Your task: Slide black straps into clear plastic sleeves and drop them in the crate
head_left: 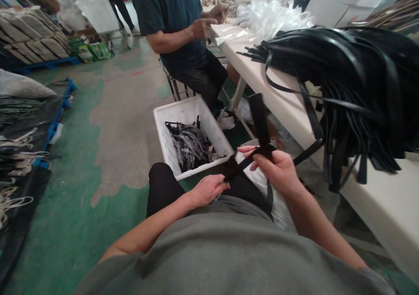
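Observation:
A black strap point(260, 120) stands up from my right hand point(276, 166), whose thumb and fingers pinch it where it crosses or folds over itself. One length of the strap slants down to my left hand point(209, 189), which is closed on its lower end above my lap. Another black length runs from behind my right hand toward the table. Beyond my hands, a white plastic bin point(159, 127) on the floor holds a heap of black and grey strips point(191, 146). To the right, a large pile of long black straps point(343, 72) hangs over the table edge.
The long white table point(386, 203) runs along my right side. A co-worker point(170, 24) sits on a stool past the bin, hands at the table. Clear plastic bags point(278, 15) lie there. At left are a blue pallet point(54, 125) with bundled cords and stacked bundles point(32, 33).

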A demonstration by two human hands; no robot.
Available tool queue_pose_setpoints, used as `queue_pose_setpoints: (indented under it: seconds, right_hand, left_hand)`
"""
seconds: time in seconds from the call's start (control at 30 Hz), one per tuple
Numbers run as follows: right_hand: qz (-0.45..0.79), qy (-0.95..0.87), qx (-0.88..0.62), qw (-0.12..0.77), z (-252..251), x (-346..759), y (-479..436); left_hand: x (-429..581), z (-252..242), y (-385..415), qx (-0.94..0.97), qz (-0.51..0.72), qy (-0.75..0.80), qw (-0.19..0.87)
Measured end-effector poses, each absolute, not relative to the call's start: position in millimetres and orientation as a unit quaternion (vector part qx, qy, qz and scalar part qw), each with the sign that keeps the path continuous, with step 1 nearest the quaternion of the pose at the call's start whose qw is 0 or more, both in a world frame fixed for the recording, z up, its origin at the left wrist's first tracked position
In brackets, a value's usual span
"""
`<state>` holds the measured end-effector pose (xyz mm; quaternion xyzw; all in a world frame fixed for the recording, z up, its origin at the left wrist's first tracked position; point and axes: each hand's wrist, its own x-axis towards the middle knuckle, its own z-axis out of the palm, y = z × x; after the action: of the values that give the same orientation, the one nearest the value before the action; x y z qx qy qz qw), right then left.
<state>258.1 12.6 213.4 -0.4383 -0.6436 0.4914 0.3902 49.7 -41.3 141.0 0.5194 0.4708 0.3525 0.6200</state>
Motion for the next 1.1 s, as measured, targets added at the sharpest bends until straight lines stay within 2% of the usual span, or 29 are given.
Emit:
queue_pose_setpoints:
  seconds: [0.1,0.17,0.3,0.47,0.57,0.63,0.7,0.77,0.9,1.0,1.1]
  right_hand:
    - [0.484,-0.605,-0.469,0.424,206.9,278.1,8.0]
    - [0.477,-0.604,-0.484,0.416,198.0,290.8,5.7]
    - [0.442,-0.623,-0.519,0.383,176.7,317.7,-7.2]
    - [0.450,-0.653,-0.521,0.314,165.9,319.2,-39.9]
    - [0.415,-0.733,-0.463,0.275,164.9,297.9,-53.4]
    - [0.374,-0.781,-0.443,0.232,163.2,287.2,-57.0]
    - [0.337,-0.804,-0.457,0.177,159.5,286.6,-58.3]
    - [0.300,-0.807,-0.489,0.138,152.7,297.8,-59.1]
    - [0.223,-0.754,-0.615,0.066,126.1,343.6,-57.4]
    - [0.201,-0.682,-0.703,-0.022,96.6,376.2,-49.2]
    - [0.199,-0.634,-0.745,-0.062,68.2,393.1,-35.6]
  left_hand:
    - [40.8,122.9,-54.2,0.552,0.268,0.407,0.676]
    - [30.4,108.7,-58.3,0.498,0.245,0.390,0.734]
    - [6.1,72.8,-49.0,0.387,0.288,0.476,0.735]
    - [-27.8,59.3,20.5,0.319,0.384,0.580,0.644]
    - [-47.2,82.8,84.9,0.320,0.435,0.623,0.565]
    - [-56.8,103.1,122.5,0.327,0.476,0.677,0.456]
    - [-63.2,119.3,146.3,0.337,0.504,0.711,0.357]
    - [-67.0,126.3,152.5,0.358,0.517,0.706,0.327]
    - [-66.5,108.0,120.0,0.370,0.488,0.690,0.385]
    - [-57.7,77.1,76.1,0.334,0.409,0.703,0.477]
    - [-43.1,48.4,33.8,0.325,0.316,0.694,0.560]
